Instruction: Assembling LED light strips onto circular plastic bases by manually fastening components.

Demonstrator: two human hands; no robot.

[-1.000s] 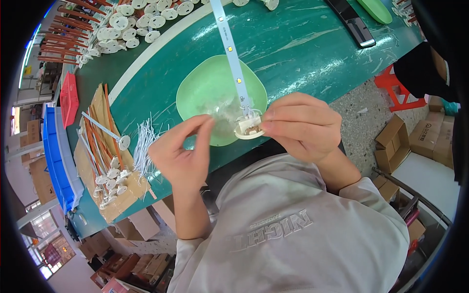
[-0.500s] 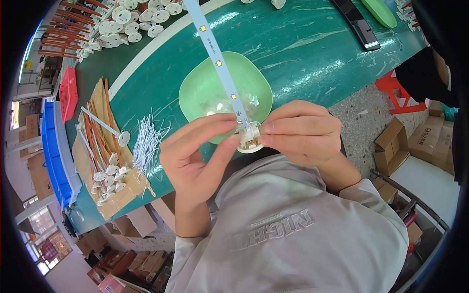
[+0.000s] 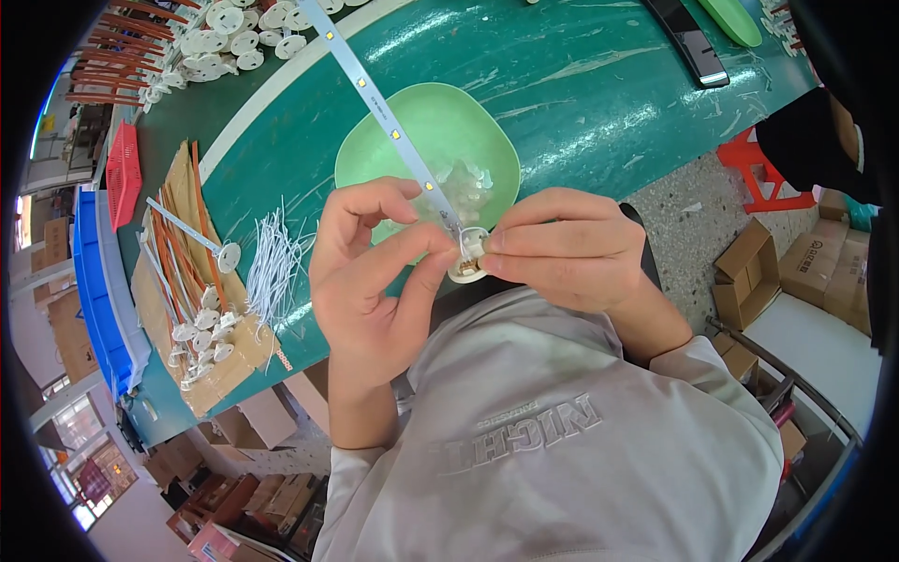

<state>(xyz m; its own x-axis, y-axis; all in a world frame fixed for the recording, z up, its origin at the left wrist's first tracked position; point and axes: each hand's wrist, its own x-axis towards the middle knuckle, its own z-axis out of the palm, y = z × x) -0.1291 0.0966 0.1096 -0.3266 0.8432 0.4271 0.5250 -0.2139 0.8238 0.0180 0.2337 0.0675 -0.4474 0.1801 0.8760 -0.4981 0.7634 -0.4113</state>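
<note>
In front of my chest, a slim white LED strip (image 3: pixel 379 108) slants up and left from a small round white base (image 3: pixel 467 273). Yellow chips dot the strip, and small parts show inside the base. My left hand (image 3: pixel 375 281) pinches the base's left side between thumb and forefinger; its other fingers are curled and lifted. On the opposite side, my right hand (image 3: pixel 571 248) grips the base with thumb and fingertips. Just beyond the hands sits a light green bowl (image 3: pixel 412 108) with small clear pieces (image 3: pixel 464 184) in it.
Left on the green table (image 3: pixel 599 112) lie a bundle of white wires (image 3: pixel 272 267) and cardboard (image 3: pixel 154 304) bearing similar strips and white bases (image 3: pixel 206 323). More bases (image 3: pixel 225 42) are heaped far left. A black phone-like device (image 3: pixel 688 42) lies far right, near a red stool (image 3: pixel 758 173).
The strip has tilted further left, and the base has turned in my fingers. My left fingers have curled and lifted off the strip. The view has shifted slightly.
</note>
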